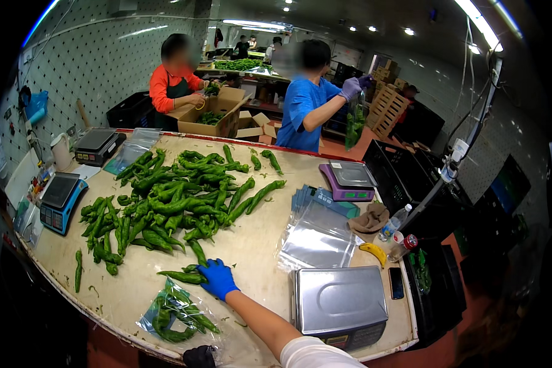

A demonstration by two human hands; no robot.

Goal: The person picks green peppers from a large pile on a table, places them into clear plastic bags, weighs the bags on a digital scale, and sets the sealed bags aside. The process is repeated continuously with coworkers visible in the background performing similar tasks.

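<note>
My right hand (218, 278), in a blue glove, reaches over the table with its fingers on the end of a long green pepper (181, 277). A second pepper lies just behind that one, partly under the fingers. At the bottom edge my left hand (199, 357), in a black glove and only partly in view, is closed at the mouth of a clear plastic bag (214, 339). Several green peppers (165, 324) lie inside this bag on the table. Beyond my right hand spreads a large heap of long green peppers (175, 202).
A metal-topped scale (342, 299) stands right of my arm, with flat clear bags (322, 234) behind it. A phone (396, 283), banana (373, 254), bottles (394, 223) and brown cloth (369, 218) line the right edge. Across the table, co-workers (299, 110) handle bagged and boxed peppers.
</note>
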